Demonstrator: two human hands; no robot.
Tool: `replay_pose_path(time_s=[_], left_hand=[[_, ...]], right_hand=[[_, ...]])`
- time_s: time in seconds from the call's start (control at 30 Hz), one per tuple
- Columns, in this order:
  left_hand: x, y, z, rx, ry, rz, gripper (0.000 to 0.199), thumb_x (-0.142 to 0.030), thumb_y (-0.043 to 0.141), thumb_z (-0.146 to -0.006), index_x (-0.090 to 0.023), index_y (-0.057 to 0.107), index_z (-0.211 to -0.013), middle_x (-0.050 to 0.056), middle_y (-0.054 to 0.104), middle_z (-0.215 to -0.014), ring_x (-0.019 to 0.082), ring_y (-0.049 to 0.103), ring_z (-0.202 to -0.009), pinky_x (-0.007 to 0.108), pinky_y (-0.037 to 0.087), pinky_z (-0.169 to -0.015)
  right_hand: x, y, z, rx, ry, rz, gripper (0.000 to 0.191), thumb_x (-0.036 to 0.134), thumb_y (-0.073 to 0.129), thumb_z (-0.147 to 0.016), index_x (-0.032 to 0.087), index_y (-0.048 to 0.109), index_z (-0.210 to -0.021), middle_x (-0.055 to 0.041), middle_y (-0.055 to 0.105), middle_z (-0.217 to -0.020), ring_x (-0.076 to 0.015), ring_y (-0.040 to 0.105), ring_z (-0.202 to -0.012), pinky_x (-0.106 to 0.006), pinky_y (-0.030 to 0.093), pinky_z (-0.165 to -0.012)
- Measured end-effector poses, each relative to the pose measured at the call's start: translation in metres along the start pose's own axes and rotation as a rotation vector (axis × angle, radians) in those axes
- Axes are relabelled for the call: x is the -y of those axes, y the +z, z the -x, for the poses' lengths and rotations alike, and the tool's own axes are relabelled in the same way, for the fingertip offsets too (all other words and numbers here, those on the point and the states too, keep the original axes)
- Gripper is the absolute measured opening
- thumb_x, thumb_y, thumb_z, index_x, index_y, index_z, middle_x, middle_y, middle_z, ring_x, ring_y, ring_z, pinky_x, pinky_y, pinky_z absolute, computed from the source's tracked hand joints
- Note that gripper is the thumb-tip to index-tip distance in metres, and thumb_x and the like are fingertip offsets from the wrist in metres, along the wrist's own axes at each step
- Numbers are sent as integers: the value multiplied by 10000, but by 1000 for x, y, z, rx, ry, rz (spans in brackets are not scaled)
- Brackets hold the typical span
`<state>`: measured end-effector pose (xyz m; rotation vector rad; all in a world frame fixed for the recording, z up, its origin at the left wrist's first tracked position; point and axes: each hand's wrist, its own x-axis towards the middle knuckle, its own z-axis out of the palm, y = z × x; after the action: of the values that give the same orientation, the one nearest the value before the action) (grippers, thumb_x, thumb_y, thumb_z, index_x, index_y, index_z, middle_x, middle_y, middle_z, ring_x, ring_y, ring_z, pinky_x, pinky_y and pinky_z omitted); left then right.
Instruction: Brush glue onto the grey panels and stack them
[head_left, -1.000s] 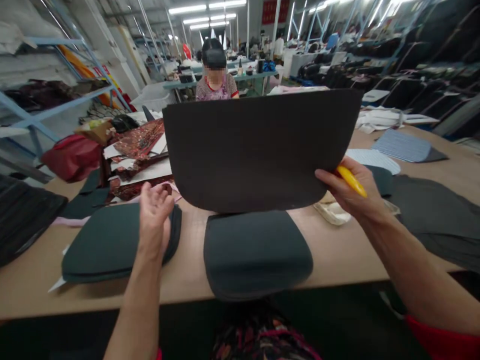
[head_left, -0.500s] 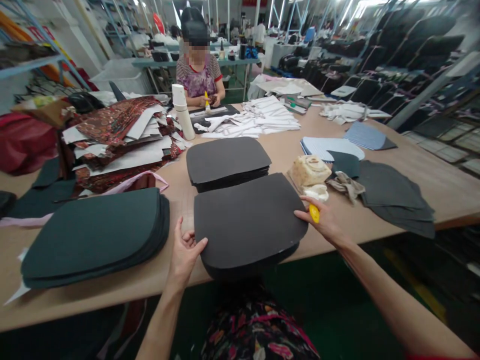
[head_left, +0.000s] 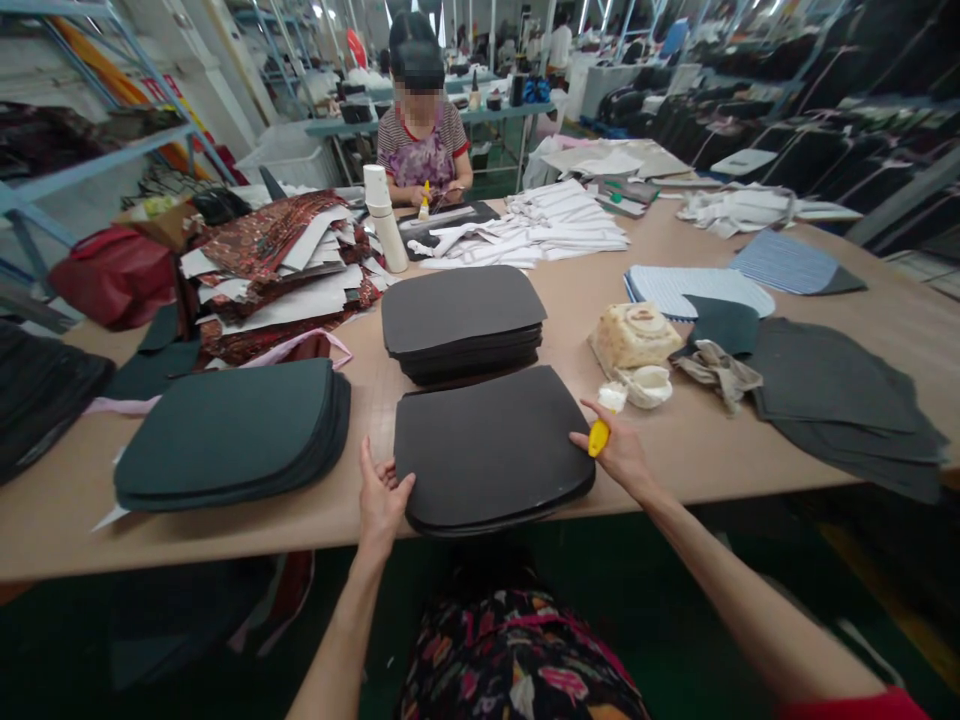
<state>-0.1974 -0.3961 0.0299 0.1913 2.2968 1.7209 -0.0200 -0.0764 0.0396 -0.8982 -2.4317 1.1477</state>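
A dark grey panel [head_left: 491,440] with rounded corners lies on top of a stack at the table's front edge. My left hand [head_left: 381,500] is at its left side, fingers apart, the thumb touching the edge. At the right edge, my right hand [head_left: 619,455] has a yellow-handled brush [head_left: 598,437] in its grip, white bristles pointing away from me, with fingertips against the panel. Just behind stands a second grey stack [head_left: 465,310]. Dark green panels [head_left: 232,430] are piled to the left.
Beyond my right hand are a stained cream container [head_left: 636,335], a crumpled rag [head_left: 718,373] and loose grey pieces [head_left: 832,375]. Patterned pieces [head_left: 277,260], a white bottle [head_left: 386,225] and white strips [head_left: 555,225] lie farther back. A person [head_left: 424,150] works across the table.
The front grey panel sits lower and more level on its stack, and my right hand has come down and inward with it. The camera view has shifted, showing more of the table's left side.
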Motion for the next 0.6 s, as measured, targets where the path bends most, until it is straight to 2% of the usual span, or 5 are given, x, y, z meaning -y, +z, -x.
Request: replay_pose_path(time_s=[0.23, 0.4, 0.6], left_hand=[[10, 0, -8, -18, -4, -59, 966, -199, 653, -659, -234, 61, -1421, 24, 568, -920, 168, 631, -882, 417, 476, -924], [4, 5, -11, 4, 22, -84, 958, -201, 646, -681, -246, 45, -1425, 32, 584, -932, 169, 636, -857, 394, 512, -866], [-1, 8, -10, 24, 31, -112, 955, -208, 650, -677, -233, 60, -1428, 49, 596, -971, 182, 637, -885, 394, 516, -861]], right_hand=[[-5, 10, 3, 35, 20, 27, 632, 434, 591, -731, 169, 471, -1292, 5, 527, -718, -164, 476, -602, -290, 403, -565], [-3, 9, 4, 15, 30, 55, 625, 422, 585, -734, 171, 474, -1295, 24, 485, -638, -164, 469, -564, -285, 386, -536], [-6, 7, 6, -1, 39, 67, 614, 414, 585, -735, 173, 481, -1290, 8, 508, -686, -169, 489, -604, -288, 395, -564]])
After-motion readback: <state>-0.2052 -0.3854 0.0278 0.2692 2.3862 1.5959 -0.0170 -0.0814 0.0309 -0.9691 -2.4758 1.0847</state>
